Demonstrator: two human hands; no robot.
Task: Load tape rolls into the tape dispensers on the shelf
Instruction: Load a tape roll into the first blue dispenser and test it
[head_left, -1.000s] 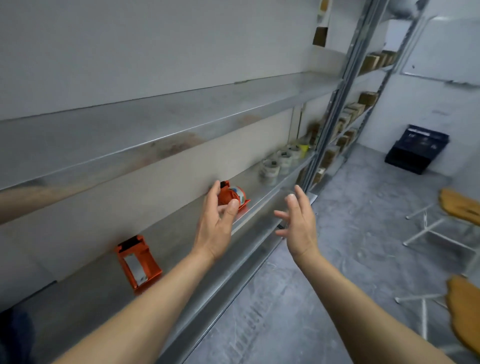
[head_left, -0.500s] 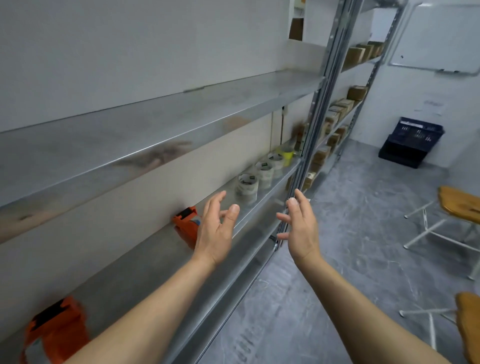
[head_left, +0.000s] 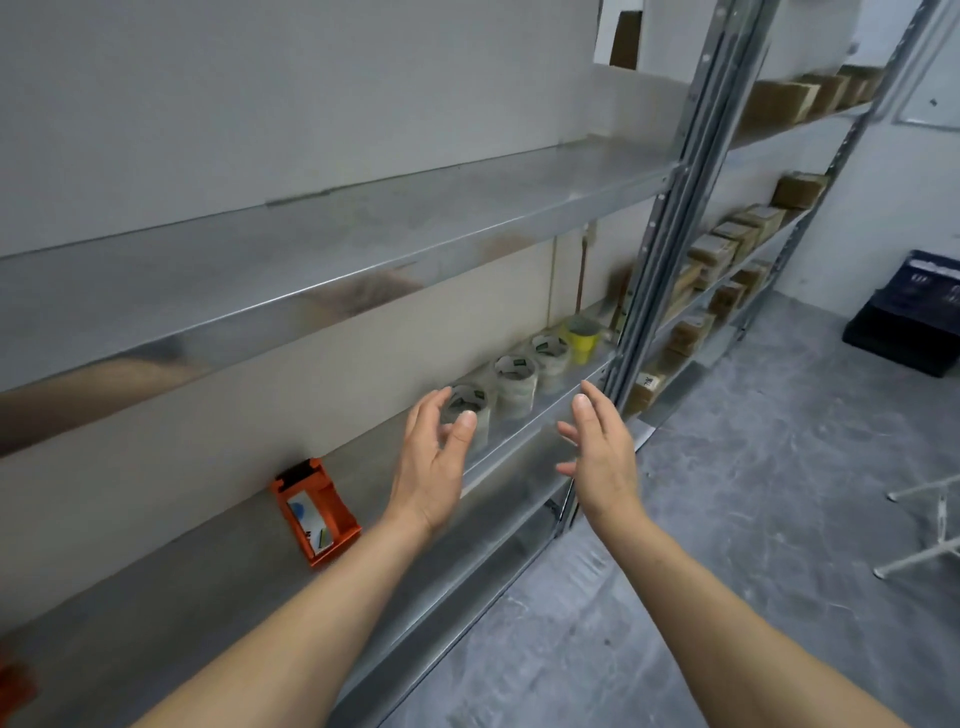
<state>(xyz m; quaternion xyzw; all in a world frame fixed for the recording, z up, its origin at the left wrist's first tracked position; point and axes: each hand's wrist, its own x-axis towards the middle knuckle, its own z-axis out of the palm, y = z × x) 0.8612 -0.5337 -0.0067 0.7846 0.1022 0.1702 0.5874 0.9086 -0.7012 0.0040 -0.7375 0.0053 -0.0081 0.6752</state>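
Note:
An orange tape dispenser (head_left: 315, 512) lies on the metal shelf (head_left: 208, 582) to the left of my hands. Part of a second orange dispenser (head_left: 15, 686) shows at the bottom left corner. Stacks of clear tape rolls (head_left: 517, 384) stand in a row further right on the same shelf, ending in a yellow roll (head_left: 583, 339). My left hand (head_left: 434, 462) hovers open just in front of the nearest stack (head_left: 470, 410), fingers spread, holding nothing. My right hand (head_left: 602, 449) is open in the air off the shelf's front edge, empty.
An upper metal shelf (head_left: 363, 244) overhangs the tape shelf. An upright steel post (head_left: 654, 249) divides it from a further bay holding cardboard boxes (head_left: 727, 244). A dark crate (head_left: 914, 312) sits on the grey floor at right, beside white chair legs (head_left: 930, 525).
My left hand let go of the orange dispenser, which now lies on the shelf. Both hands and my view moved right along the shelf toward the tape rolls.

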